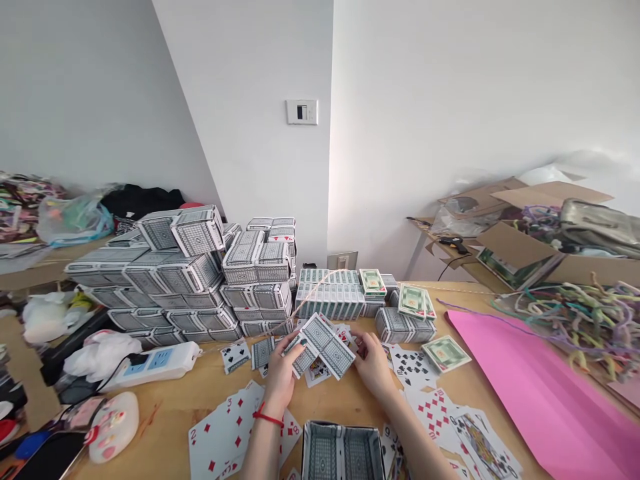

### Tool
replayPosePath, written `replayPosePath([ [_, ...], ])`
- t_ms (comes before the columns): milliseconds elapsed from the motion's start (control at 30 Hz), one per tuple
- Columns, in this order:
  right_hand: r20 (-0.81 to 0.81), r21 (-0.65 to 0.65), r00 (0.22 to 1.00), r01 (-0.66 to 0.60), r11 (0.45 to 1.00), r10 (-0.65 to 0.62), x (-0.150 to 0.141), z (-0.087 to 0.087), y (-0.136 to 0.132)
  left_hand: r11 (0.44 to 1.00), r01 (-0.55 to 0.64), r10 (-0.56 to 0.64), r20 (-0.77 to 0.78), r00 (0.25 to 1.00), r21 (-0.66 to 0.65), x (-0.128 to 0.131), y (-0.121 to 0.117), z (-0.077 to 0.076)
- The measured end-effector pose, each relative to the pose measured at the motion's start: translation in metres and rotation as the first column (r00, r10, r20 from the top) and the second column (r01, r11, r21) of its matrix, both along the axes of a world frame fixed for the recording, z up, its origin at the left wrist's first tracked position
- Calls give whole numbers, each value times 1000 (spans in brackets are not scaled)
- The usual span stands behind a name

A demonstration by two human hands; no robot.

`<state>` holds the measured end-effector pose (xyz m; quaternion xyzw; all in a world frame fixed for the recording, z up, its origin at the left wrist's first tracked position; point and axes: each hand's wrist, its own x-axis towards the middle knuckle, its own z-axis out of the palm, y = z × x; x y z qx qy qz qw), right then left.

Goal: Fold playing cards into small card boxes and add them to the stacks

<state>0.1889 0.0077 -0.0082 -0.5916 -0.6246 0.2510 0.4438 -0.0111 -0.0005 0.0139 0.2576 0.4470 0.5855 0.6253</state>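
Note:
My left hand (pixel 283 375) is closed on a few playing cards (pixel 327 347), their patterned grey-green backs up and set at angles to each other. Just right of them is my right hand (pixel 373 363), its fingers curled and pinched near the cards' edge; whatever lies between those fingertips is hidden. Beneath and behind the held cards, several face-up cards rest on the wooden table (pixel 320 403). Between my forearms stands an open box folded from playing cards (pixel 343 450). Fanned diamond cards (pixel 227 430) lie by my left forearm, and loose face-up cards (pixel 435 417) by my right.
Stacked blocks made of cards (pixel 175 287) rise at the back left. Card packs (pixel 330 293) stand in a row behind my hands. A white power strip (pixel 155 363) lies left, pink sheet (pixel 530 387) right. Farther right are pipe cleaners (pixel 580 320) and a cardboard box (pixel 525 247).

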Motion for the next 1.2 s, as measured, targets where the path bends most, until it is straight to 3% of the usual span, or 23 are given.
replayPosePath([
  [233,-284,-43,959,-16,999,3,4,2,1,1000,-16,17,-24,1000,11,-1,0,-3],
  [433,-494,-67,869,-1,998,-32,11,2,1,999,-51,52,26,998,-17,2,0,0],
  [500,-620,-57,784,-11,998,-26,12,5,-2,997,-78,79,82,993,-16,3,2,-1],
  [600,-815,-9,579,-39,999,16,10,13,-8,992,-114,120,163,979,-45,4,3,-2],
  [667,-843,19,536,-31,999,33,7,23,-14,987,-137,151,192,970,-84,5,4,-1],
  [767,-802,59,594,-29,998,65,6,47,-24,977,-157,190,246,951,-148,7,3,3],
  [900,-562,54,825,-31,998,56,8,88,-42,964,-157,226,351,908,-215,9,2,6],
  [967,-428,44,901,-55,998,68,8,102,-50,959,-159,240,379,894,-234,10,2,7],
  [1067,-226,75,964,-125,989,139,5,108,-56,957,-157,247,406,880,-243,10,1,7],
  [1200,18,234,987,-162,959,162,-2,101,-57,947,-163,275,435,857,-276,9,2,10],
])
